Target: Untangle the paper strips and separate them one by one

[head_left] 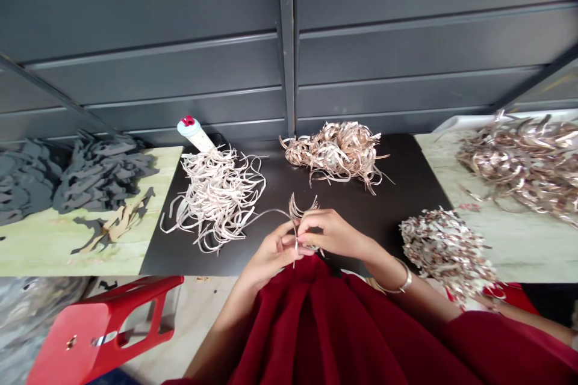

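Close to my body, at the front edge of the black mat (271, 162), my two hands meet. My left hand (273, 252) pinches a thin pale strip (296, 246), which stands nearly upright between its fingers. A long tail of strip curves back toward the heap of cream strips (221, 195). My right hand (332, 231) pinches at the same strip, thumb and forefinger closed. Just behind the fingers, a small bunch of strips (295, 207) fans out, its lower part hidden by my hands. Farther back lies a tangled pile of rose-gold strips (343, 153).
A pale bottle with a red top (196, 132) leans behind the cream heap. Dark grey cut pieces (99, 174) lie at left, and metallic strips (524, 162) at right. A bundle of short pieces (447, 246) overhangs the front right edge. A red stool (103, 325) stands lower left.
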`<state>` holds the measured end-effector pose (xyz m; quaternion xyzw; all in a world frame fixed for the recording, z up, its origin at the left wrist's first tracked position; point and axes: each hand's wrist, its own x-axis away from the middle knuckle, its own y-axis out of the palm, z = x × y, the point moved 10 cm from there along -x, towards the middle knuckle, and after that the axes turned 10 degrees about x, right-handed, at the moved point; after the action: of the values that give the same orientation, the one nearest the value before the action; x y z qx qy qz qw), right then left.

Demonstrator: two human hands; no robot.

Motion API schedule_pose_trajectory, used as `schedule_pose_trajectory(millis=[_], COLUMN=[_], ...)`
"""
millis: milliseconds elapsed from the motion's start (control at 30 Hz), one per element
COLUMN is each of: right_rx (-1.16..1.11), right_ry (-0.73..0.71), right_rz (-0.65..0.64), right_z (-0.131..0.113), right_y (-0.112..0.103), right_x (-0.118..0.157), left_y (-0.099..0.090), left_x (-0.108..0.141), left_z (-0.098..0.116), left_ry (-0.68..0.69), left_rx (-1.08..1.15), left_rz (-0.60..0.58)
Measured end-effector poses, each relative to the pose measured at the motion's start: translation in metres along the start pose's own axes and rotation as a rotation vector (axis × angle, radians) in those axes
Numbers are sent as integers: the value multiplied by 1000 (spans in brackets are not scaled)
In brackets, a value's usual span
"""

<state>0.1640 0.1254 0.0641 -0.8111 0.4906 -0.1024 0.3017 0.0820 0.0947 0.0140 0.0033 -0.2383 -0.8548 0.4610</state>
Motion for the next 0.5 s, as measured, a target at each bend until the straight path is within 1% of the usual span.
schedule_pose_trajectory(millis=[33,100,167,200,267,367,500], right_rx=[37,106,126,115,81,43,-42], right_ry=[-36,-105,-150,-156,-125,-13,15], right_rz=[19,98,179,190,155,66,6], right_z=[-4,-12,-18,-19,-17,-6,1], right_y=[2,2,1,1,5,8,3], right_x=[0,2,5,6,7,9,12], left_y=[0,-2,-4,-4,-6,-9,-10], left_x=[-2,-6,-10,-11,-11,-9,-2], left_z=[-5,-9,-8,-9,-12,-20,-30], left_ry=[-55,-85,-74,-70,-91,-146,-238], left_rx=[140,303,340,337,320,313,292], left_rz=[6,50,86,97,117,143,109])
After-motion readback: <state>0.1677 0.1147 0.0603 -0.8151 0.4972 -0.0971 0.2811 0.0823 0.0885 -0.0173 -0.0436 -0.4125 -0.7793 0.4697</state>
